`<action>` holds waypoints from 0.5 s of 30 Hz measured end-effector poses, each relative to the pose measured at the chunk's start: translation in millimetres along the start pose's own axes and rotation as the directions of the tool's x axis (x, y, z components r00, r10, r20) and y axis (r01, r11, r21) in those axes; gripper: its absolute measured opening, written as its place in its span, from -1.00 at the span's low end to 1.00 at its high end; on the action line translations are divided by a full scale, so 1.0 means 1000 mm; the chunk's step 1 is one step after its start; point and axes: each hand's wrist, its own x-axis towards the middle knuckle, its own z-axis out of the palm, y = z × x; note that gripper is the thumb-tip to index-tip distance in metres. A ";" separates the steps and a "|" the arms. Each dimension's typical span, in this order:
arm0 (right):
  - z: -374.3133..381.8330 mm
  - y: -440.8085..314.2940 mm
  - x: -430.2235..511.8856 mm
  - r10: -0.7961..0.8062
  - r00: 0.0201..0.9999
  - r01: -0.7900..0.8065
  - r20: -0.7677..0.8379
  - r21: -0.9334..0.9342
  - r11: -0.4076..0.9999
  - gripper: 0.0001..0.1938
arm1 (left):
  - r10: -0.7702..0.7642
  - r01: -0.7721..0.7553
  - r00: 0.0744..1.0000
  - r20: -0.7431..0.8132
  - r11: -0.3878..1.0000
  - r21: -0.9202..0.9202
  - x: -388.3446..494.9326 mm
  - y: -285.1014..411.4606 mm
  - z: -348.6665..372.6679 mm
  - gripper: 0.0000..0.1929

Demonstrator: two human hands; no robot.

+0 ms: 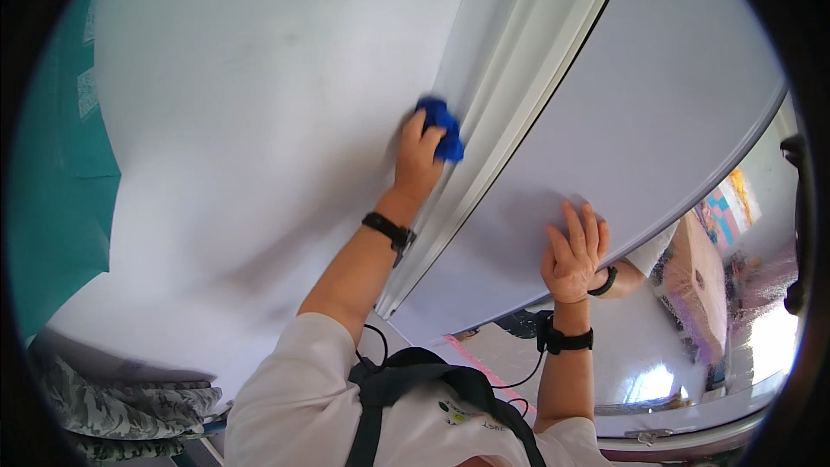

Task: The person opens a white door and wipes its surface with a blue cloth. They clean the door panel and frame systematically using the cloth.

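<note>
My left hand (420,155) is closed around a crumpled blue cloth (442,130) and presses it near the seam where the white wall (279,110) meets a pale door frame (519,71). Below its wrist is a black band. My right hand (574,253) rests with spread fingers on the pale door panel (622,97), close to the panel's curved-looking edge. It holds nothing. A black strap with a cable is round that wrist.
A teal covering (65,162) is on the wall at far left. Camouflage fabric (130,402) hangs or lies at lower left. Beyond the door edge a mirror-like surface (635,344) shows reflections, with a metal latch (648,436) below it.
</note>
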 end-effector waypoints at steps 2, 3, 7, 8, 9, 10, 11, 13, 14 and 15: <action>-0.002 0.000 0.004 -0.020 1.000 0.021 -0.017 0.026 0.999 -0.77 | -0.085 0.088 0.992 0.089 0.995 -0.041 -0.037 -0.006 -0.003 -0.76; -0.004 0.000 0.004 -0.049 0.998 0.051 -0.044 0.040 0.998 -0.76 | -0.182 0.202 0.964 0.192 0.976 -0.088 -0.055 -0.010 -0.009 -0.79; -0.021 -0.007 -0.005 0.048 0.999 -0.046 -0.003 0.208 0.977 -0.74 | -0.370 0.423 0.905 0.211 0.833 -0.357 -0.094 -0.002 -0.028 -0.81; -0.026 -0.015 -0.013 0.101 0.994 -0.090 -0.032 0.239 0.967 -0.74 | -0.376 0.420 0.907 0.188 0.788 -0.450 -0.088 0.005 -0.030 -0.80; -0.032 -0.023 -0.022 0.132 0.990 -0.114 -0.052 0.264 0.958 -0.74 | -0.298 0.314 0.949 0.103 0.861 -0.399 -0.077 0.014 -0.032 -0.80; -0.038 -0.027 -0.031 0.162 0.985 -0.136 -0.061 0.311 0.941 -0.73 | -0.226 0.224 0.973 0.035 0.911 -0.345 -0.059 0.024 -0.033 -0.79; -0.045 -0.028 -0.040 0.220 0.975 -0.197 -0.029 0.343 0.919 -0.73 | -0.181 0.171 0.983 -0.013 0.948 -0.267 -0.037 0.034 -0.032 -0.78; -0.058 -0.029 -0.058 0.287 0.957 -0.278 0.037 0.389 0.878 -0.73 | -0.084 0.054 0.995 -0.062 0.924 -0.378 0.013 0.065 -0.019 -0.76; -0.065 -0.027 -0.067 0.333 0.939 -0.339 0.087 0.397 0.853 -0.75 | 0.048 -0.088 0.993 -0.110 0.911 -0.403 0.038 0.081 -0.012 -0.73; -0.069 -0.025 -0.074 0.342 0.934 -0.352 0.098 0.399 0.847 -0.75 | 0.115 -0.149 0.987 -0.108 0.908 -0.392 0.060 0.096 -0.003 -0.70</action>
